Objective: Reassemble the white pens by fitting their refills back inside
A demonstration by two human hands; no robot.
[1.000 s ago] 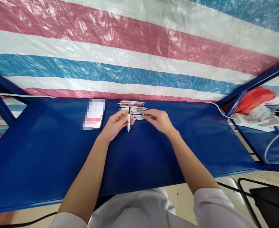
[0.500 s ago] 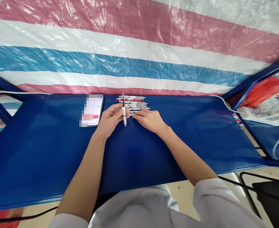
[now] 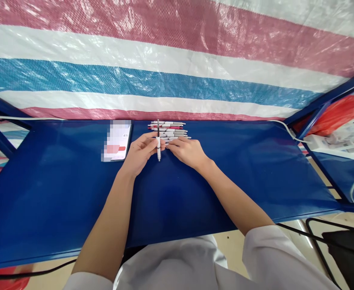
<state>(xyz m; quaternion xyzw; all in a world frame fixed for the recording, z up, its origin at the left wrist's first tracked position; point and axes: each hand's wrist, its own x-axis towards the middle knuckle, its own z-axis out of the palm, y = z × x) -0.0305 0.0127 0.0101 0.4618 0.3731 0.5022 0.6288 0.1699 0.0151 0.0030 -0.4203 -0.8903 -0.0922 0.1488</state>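
My left hand (image 3: 137, 155) pinches a white pen (image 3: 158, 149) with a dark upper part, held almost upright in the picture between thumb and fingers. Close to its right, my right hand (image 3: 190, 152) is closed, fingertips drawn together at the near side of a row of pens (image 3: 177, 129). Whatever those fingertips hold is hidden. The row has several white and grey pens lying crosswise, one of them with red parts. My hands partly cover the nearest pens.
Left of my hands a phone (image 3: 118, 141) lies on the blue table (image 3: 74, 193), its screen lit and partly blurred out. A striped plastic sheet (image 3: 171, 84) hangs behind the table. On the right are a blue frame bar (image 3: 314, 117) and a red plastic bag (image 3: 346, 112).
The pen in my left hand has turned slightly more upright. My right hand has shifted a little to the left. The number on the phone went from 44 to 45.
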